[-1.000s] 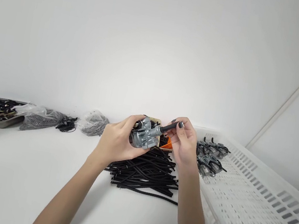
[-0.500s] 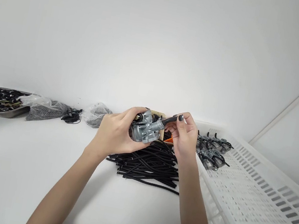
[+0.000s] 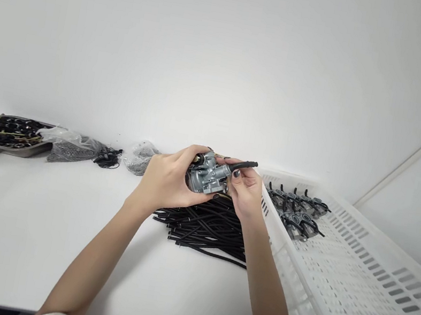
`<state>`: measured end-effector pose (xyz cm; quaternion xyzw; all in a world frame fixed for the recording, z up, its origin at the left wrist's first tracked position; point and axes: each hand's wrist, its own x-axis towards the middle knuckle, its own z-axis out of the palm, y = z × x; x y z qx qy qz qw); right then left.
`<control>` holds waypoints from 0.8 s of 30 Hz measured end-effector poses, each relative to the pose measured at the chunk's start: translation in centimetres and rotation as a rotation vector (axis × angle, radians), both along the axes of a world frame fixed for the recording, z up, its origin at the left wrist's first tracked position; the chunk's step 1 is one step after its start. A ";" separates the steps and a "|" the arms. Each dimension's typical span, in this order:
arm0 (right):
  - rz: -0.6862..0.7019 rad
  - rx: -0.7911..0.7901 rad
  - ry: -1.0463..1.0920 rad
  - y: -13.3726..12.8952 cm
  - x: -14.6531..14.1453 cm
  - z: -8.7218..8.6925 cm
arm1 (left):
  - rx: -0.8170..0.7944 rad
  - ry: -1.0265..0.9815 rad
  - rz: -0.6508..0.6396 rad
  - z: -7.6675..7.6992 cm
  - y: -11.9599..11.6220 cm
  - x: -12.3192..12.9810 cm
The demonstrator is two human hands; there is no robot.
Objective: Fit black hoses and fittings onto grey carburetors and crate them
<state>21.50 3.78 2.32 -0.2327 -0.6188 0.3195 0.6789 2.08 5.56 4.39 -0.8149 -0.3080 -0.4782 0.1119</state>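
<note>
A grey metal carburetor [image 3: 207, 174] is held up in front of me, its body wrapped from the left by my left hand [image 3: 169, 178]. From its right end a short black rubber piece [image 3: 245, 165] sticks out, slanting up to the right. The fingers of my right hand [image 3: 245, 190] are closed around the carburetor's right end, at the base of the black piece; some fingertips are hidden behind it. Beneath both hands, many black hoses [image 3: 206, 227] lie in a loose pile on the white table [image 3: 37, 235].
On the right, a white perforated crate [image 3: 339, 261] holds several carburetors [image 3: 299, 211]. Along the wall at left are a metal tray [image 3: 28, 151] of black parts, a plastic bag [image 3: 76, 147] of small parts, some black bits [image 3: 108, 157] and another bag [image 3: 140, 157].
My right hand has slid down and left from the tip of the black piece to its base, leaving the tip exposed. The view has shifted slightly.
</note>
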 end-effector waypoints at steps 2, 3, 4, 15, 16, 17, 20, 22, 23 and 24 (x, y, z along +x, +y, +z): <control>0.011 -0.032 0.005 0.2 -0.2 0.0 | -0.020 0.002 0.011 0.0 0.0 0.1; 0.010 -0.052 0.008 0.3 -0.3 0.0 | -0.029 0.003 0.013 0.0 0.1 0.2; 0.008 -0.068 0.015 0.4 -0.4 0.0 | -0.035 0.002 0.011 0.0 0.1 0.2; 0.071 -0.111 0.046 0.2 -0.8 0.3 | -0.097 -0.038 -0.066 0.1 -0.1 0.3; 0.061 -0.107 0.044 0.1 -0.9 0.3 | -0.097 -0.043 -0.065 0.1 -0.1 0.3; 0.056 -0.106 0.045 0.1 -0.9 0.3 | -0.101 -0.045 -0.064 0.1 -0.1 0.4; 0.049 -0.102 0.053 0.3 -0.9 0.0 | -0.119 -0.055 -0.063 0.0 -0.2 0.5; 0.039 -0.092 0.044 0.5 -0.8 -0.2 | -0.132 -0.063 -0.068 0.0 -0.2 0.6; 0.032 -0.087 0.037 0.6 -0.7 -0.3 | -0.140 -0.067 -0.070 0.0 -0.2 0.6; 0.026 -0.085 0.029 0.8 -0.6 -0.4 | -0.149 -0.073 -0.070 -0.1 -0.2 0.7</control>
